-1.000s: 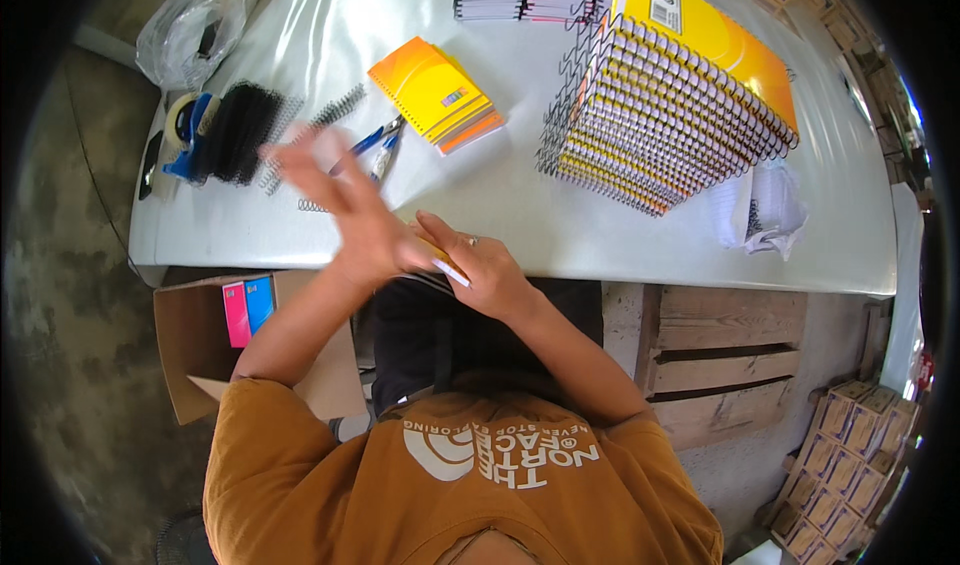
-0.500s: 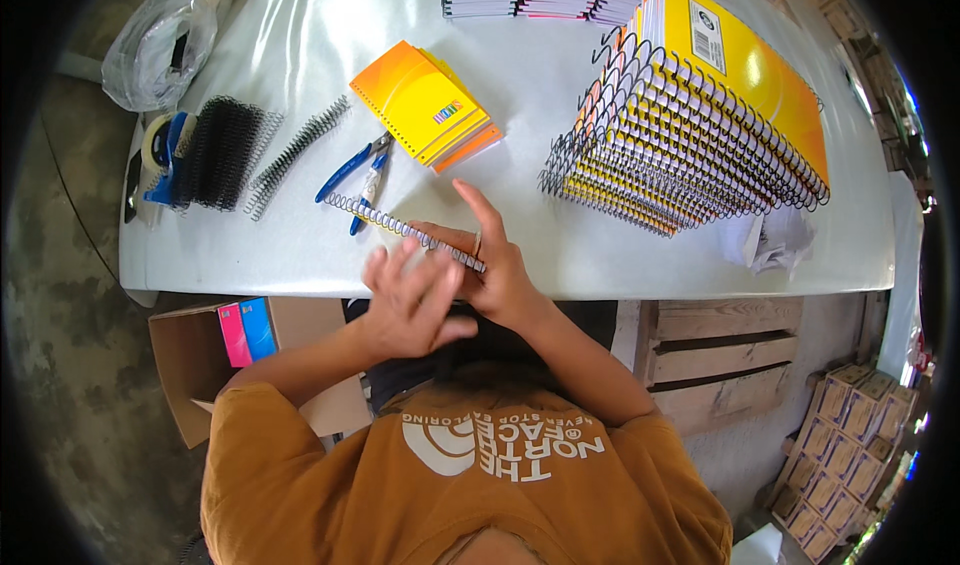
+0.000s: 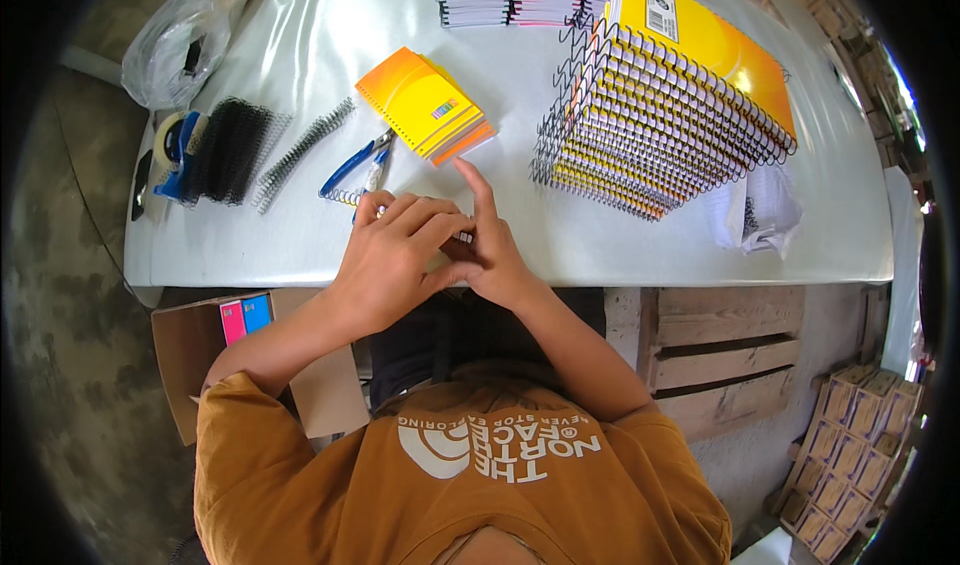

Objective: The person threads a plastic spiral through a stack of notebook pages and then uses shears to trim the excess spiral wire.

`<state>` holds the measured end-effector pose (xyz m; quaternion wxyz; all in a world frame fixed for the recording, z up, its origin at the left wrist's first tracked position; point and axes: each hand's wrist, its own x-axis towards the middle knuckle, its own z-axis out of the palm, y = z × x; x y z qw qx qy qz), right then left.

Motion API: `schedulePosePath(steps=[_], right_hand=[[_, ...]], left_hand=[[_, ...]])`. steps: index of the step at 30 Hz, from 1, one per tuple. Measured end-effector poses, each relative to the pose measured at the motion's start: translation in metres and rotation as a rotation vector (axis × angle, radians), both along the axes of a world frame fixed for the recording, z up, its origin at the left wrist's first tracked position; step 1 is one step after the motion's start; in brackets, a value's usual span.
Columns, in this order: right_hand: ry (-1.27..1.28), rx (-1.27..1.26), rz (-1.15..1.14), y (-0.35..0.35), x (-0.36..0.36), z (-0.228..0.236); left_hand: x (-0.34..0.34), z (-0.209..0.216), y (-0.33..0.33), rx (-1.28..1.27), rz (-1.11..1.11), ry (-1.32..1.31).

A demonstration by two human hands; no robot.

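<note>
the left hand lies with its fingers curled and closed over a thin wire spiral near the front edge of the white counter, covering most of it so only a short pale end shows between the two hands. the right hand presses against the left from the other side, its thumb and lower fingers pinched on the same spiral while the index finger sticks straight up, away from the rest. both hands touch each other, gripped together around the spiral, which sits low over the counter surface; whether it rests on it cannot be told. just beyond the left hand lie blue-handled pliers, with a few loops of wire beside their tips. further back is a small stack of orange and yellow notebooks. to the right stands a tall slanted pile of spiral-bound notebooks with a yellow cover on top. at the left end of the counter are a bundle of black binding coils, a single grey coil and a roll of tape. a crumpled white paper lies near the right edge.
</note>
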<state>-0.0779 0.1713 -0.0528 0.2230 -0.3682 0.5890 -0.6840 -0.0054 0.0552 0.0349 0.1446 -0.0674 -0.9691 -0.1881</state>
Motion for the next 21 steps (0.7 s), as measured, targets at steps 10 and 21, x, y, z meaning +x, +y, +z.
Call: schedulePosePath(steps=[10,21], right_hand=[[0.071,0.060,0.014,0.020,0.013,0.019],[0.336,-0.735,-0.755,0.095,-0.062,0.180]], left_hand=[[0.003,0.033,0.011,-0.076,-0.041,-0.026],[-0.070,0.124,0.097,1.118,-0.154,0.400]])
